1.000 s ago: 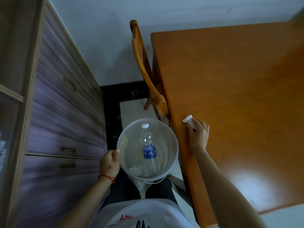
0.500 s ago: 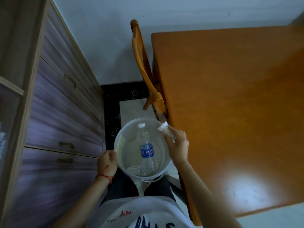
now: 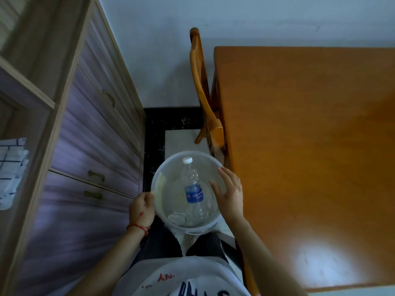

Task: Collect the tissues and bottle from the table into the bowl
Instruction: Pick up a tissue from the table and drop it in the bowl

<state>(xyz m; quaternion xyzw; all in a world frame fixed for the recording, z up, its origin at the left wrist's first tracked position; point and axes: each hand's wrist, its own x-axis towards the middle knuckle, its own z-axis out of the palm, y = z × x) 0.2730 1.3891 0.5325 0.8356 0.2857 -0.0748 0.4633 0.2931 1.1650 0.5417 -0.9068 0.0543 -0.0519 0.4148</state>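
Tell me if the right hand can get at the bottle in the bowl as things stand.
Probably yes. The right hand is open over the bowl rim, right beside the bottle, which lies uncovered on the tissues with nothing between.

The right hand (image 3: 229, 195), earlier pinching a white tissue over the translucent plastic bowl (image 3: 158, 184), is now open and empty.

Blue label on the clear plastic bottle with white cap (image 3: 193, 189), lying in the translucent round plastic bowl (image 3: 157, 190): white lettering "AQUAFI…", second line too small to read. Below the bowl, white shirt (image 3: 181, 280): red letters, inverted, "NY"; dark letters cut off, unreadable.
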